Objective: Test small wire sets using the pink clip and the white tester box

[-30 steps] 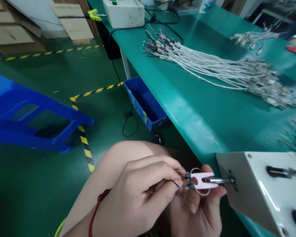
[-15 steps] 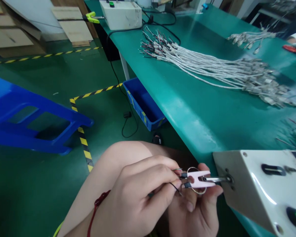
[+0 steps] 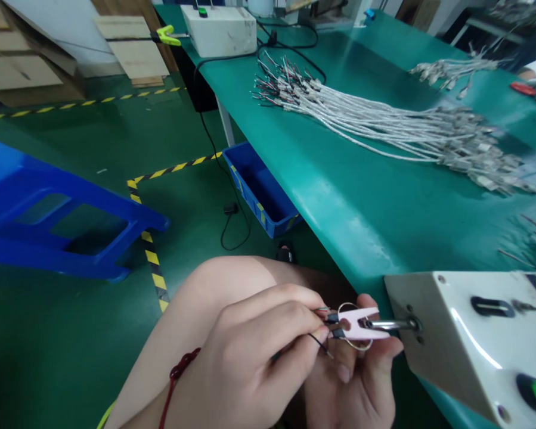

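Note:
My left hand (image 3: 263,345), a dark red cord at its wrist, is closed in a pinch on thin wires. A black wire end (image 3: 320,344) sticks out below its fingertips and reddish strands (image 3: 322,310) show above. My right hand (image 3: 352,381) is turned palm up, its fingers and thumb around the handles of a pink spring clip (image 3: 355,325). That clip has dark-wrapped jaws facing the left fingertips and sits on a metal shaft (image 3: 395,325) from a white machine box (image 3: 464,339). Whether the wires are inside the jaws is hidden by the fingers.
A bundle of white cables (image 3: 375,122) lies across the green table (image 3: 339,202). A second white box (image 3: 220,30) with a yellow-green clip (image 3: 167,36) stands at the far end. Below are a blue bin (image 3: 272,227) and a blue stool (image 3: 71,208).
Both hands stay nearly in place at the pink clip. The black wire end below the left fingertips has shifted slightly; the camera view moves very little.

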Available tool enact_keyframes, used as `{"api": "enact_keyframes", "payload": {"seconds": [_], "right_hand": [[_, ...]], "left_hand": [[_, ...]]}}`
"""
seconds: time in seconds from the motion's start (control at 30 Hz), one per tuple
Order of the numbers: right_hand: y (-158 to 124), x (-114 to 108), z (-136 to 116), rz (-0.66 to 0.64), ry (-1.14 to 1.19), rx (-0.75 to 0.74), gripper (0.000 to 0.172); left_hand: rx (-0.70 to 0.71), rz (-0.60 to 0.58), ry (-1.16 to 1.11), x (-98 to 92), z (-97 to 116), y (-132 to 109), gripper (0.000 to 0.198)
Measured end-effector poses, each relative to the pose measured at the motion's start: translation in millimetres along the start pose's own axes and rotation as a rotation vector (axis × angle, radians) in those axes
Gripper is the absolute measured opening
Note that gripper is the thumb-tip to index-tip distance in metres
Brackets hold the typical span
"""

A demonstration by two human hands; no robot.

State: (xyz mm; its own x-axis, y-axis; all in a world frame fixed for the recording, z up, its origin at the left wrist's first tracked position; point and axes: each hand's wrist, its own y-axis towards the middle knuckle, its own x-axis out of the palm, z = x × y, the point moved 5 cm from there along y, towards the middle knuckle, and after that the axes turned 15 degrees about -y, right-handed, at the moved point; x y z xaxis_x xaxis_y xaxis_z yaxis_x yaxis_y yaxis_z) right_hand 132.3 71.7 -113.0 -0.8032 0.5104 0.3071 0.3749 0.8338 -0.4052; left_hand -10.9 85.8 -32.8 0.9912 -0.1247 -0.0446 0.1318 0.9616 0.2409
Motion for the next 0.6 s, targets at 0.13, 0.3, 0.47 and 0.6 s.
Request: {"api": "enact_keyframes", "payload": {"seconds": [0.13,0.3,0.47,0.6], "right_hand": [[-1.0,-0.3,0.6,0.0,0.002,0.007,0.043],[-0.9,-1.3,1.5,-0.015,0.0,-0.009,0.04],[0.4,0.2,2.2,-0.013,0.013,-0.004,0.039],[0.5,-0.8,5.0,0.008,0.023,0.041,0.04]], "left_hand": [[-0.011,-0.01,-0.004,0.3,-0.5,1.1,0.028],[0.031,0.011,0.026,-0.5,1.9,0.0,0.027],[0.05,0.029,0.048,-0.3,3.2,1.2,0.026],[0.043,0.015,0.073,0.9,3.6,1.2,0.025]]}}
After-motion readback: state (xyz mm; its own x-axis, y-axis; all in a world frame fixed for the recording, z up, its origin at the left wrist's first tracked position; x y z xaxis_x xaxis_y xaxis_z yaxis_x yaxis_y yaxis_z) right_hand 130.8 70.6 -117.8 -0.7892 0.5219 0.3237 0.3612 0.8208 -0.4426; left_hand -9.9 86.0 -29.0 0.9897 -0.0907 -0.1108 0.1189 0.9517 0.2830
